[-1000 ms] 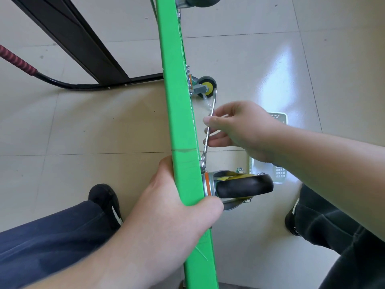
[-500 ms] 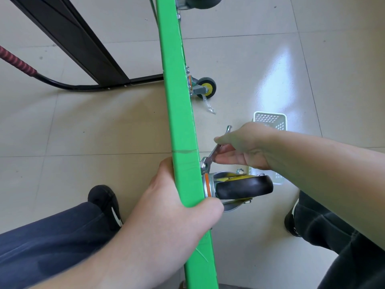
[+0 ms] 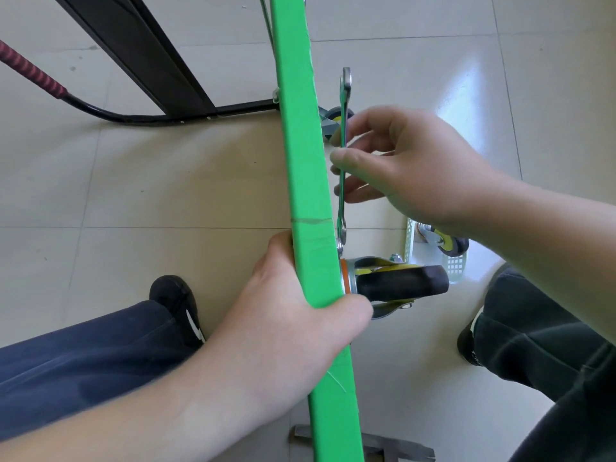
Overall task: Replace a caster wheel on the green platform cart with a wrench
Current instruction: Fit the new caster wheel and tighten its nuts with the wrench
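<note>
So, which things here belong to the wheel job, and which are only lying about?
In use:
- green platform cart edge, gripped by left hand
- silver steel wrench, held by right hand
- black caster wheel

Lying about:
- white perforated basket
- black metal frame

One green cart [image 3: 301, 168] stands on edge. One wrench [image 3: 343, 151] lies along it. Three caster wheels show: a black one [image 3: 400, 284] mounted near the bottom, a grey-and-yellow one [image 3: 334, 119] farther up the cart, and a loose one [image 3: 448, 243] in the single white basket [image 3: 456, 265]. Two hands: left [image 3: 293, 328], right [image 3: 416, 165]. Two shoes [image 3: 175, 301] [image 3: 468, 341].
</note>
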